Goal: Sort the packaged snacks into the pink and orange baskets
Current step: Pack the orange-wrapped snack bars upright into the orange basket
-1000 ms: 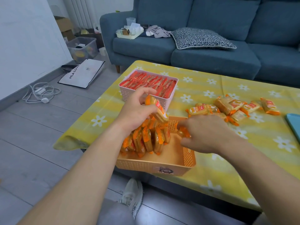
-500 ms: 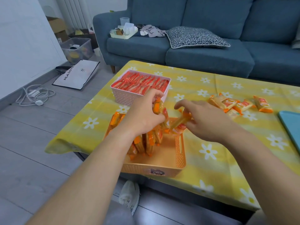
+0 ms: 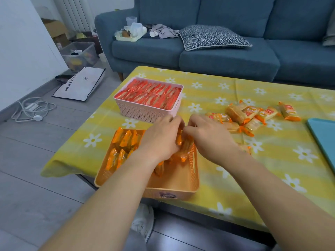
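The orange basket [image 3: 174, 187] sits at the table's near edge, holding several orange-wrapped snacks [image 3: 123, 145] stood on edge. Both hands meet over its far right corner. My left hand [image 3: 161, 138] presses against the row of packets, fingers curled on them. My right hand [image 3: 206, 136] pinches an orange packet [image 3: 185, 149] at the basket's right wall. Behind them the pink basket [image 3: 145, 111] is packed with red-wrapped snacks [image 3: 150, 94]. A loose pile of orange snacks [image 3: 250, 115] lies on the yellow flowered tablecloth [image 3: 226, 91] to the right.
A teal tray edge [image 3: 324, 140] shows at the far right. A blue sofa [image 3: 217, 57] with a patterned cushion stands behind the table. On the floor at left are a white bag [image 3: 79, 84], a cable coil and a clear bin. A white shoe [image 3: 143, 221] is below the table edge.
Both hands have come together at the basket's far right corner. The packet my left hand held up has gone down into the row, and my right hand has brought another packet in beside it.
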A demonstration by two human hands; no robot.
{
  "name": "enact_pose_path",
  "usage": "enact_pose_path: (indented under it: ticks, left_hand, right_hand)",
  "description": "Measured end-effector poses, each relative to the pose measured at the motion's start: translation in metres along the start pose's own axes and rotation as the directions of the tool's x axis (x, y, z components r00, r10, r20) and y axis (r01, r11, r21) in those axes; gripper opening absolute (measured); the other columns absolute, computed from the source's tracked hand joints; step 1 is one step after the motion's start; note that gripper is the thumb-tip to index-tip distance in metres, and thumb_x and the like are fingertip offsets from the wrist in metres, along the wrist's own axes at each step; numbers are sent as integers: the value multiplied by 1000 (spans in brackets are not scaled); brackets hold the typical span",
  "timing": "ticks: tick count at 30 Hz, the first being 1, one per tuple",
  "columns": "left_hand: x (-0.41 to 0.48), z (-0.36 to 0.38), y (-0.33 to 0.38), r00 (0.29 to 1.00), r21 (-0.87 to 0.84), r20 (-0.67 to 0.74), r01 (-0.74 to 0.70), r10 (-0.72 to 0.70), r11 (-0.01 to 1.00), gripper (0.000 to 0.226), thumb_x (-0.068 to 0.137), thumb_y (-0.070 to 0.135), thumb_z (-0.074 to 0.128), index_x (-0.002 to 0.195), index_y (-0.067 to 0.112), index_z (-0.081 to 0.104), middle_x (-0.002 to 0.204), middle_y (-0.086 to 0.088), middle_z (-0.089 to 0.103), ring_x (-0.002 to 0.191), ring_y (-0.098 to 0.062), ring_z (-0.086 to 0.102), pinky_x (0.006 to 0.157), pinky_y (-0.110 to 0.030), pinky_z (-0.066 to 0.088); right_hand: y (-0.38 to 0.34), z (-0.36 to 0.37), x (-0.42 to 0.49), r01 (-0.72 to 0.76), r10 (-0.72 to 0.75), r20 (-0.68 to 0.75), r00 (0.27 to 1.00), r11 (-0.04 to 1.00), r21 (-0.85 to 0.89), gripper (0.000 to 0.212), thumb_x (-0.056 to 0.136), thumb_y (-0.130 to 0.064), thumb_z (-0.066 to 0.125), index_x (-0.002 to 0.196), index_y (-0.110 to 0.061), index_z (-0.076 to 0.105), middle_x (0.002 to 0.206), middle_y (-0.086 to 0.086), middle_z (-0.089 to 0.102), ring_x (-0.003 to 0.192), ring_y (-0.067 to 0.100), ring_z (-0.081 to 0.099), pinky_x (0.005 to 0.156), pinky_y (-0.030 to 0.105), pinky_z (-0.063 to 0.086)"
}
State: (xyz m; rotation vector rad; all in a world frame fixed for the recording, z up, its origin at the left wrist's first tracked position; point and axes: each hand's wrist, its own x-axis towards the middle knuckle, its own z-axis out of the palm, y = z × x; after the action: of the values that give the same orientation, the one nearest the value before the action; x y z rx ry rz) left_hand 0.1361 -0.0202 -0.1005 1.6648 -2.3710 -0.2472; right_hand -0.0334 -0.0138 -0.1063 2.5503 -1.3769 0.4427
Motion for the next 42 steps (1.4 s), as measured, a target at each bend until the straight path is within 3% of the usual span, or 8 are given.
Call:
enact_pose_path:
  ticks: [4, 10, 20, 24, 28, 32, 36, 42]
  left_hand:
    - [-1, 12, 1, 997, 59, -12, 75, -74, 995, 54, 77, 21, 78, 121, 23, 47, 121, -3, 48, 114, -29, 50, 78, -40, 47]
    - [-3, 16, 4, 998, 137, -18, 61, -59, 989, 43, 81, 27, 78, 114, 22, 52, 118, -3, 60, 112, -30, 54, 77, -40, 45]
    - [-4, -18, 28, 994, -42, 6, 105, -105, 994, 18, 84, 34, 67, 102, 34, 71, 108, 3, 61, 107, -21, 56, 83, -35, 50]
    - [-1, -10, 72, 990, -286, -143, -19, -23, 958, 10, 86, 23, 64, 89, 31, 69, 94, 9, 62, 91, -13, 58, 83, -33, 48]
    - [27, 22, 115, 993, -408, -103, 8, -55, 913, 19, 88, 12, 61, 99, 27, 67, 103, 4, 66, 96, -21, 62, 89, -38, 51]
    - [74, 56, 132, 978, -183, 102, 198, -182, 963, 42, 91, 9, 58, 133, 13, 51, 131, -14, 55, 124, -34, 55, 101, -41, 45]
    - [103, 82, 129, 874, -40, 291, 418, -389, 908, 74, 89, 12, 64, 151, 16, 25, 147, -16, 39, 136, -37, 47, 107, -49, 44]
    - [121, 84, 116, 846, 230, 236, 428, -477, 874, 62, 89, 21, 63, 144, 11, 37, 144, -13, 47, 133, -33, 51, 104, -43, 45]
  right_hand:
    - [-6, 8, -1, -16, 18, 44, 999, 998, -52, 28, 63, 1, 77, 84, -15, 68, 78, 6, 56, 69, 32, 58, 51, 32, 36]
    - [-13, -2, -1, -93, 84, 209, 974, 995, 33, 37, 88, -9, 51, 118, -26, 63, 107, 1, 63, 107, 27, 56, 68, 32, 36]
    - [37, -24, -19, -444, 400, 192, 896, 794, 415, 38, 81, -10, 48, 105, -28, 71, 103, -11, 72, 100, 16, 63, 86, 38, 53]
    - [90, -6, -52, -610, 501, 438, 747, 779, 149, 43, 86, -26, 59, 128, -28, 60, 129, 1, 63, 120, 24, 58, 97, 39, 49]
    - [92, 26, -73, -518, 471, 598, 648, 848, -107, 63, 82, -43, 70, 138, -24, 45, 137, 4, 51, 129, 29, 49, 99, 43, 44]
    - [105, 28, -71, -536, 535, 524, 663, 828, -167, 45, 85, -31, 67, 126, -19, 57, 132, 7, 54, 124, 29, 54, 96, 42, 46]
    - [148, 8, -66, -716, 604, 450, 657, 687, 125, 45, 82, -30, 65, 123, -14, 55, 127, 11, 54, 116, 33, 58, 91, 40, 50]
    - [151, 29, -35, -561, 470, 351, 810, 796, 228, 51, 85, -26, 62, 131, -14, 45, 135, 9, 49, 128, 30, 48, 96, 39, 43]
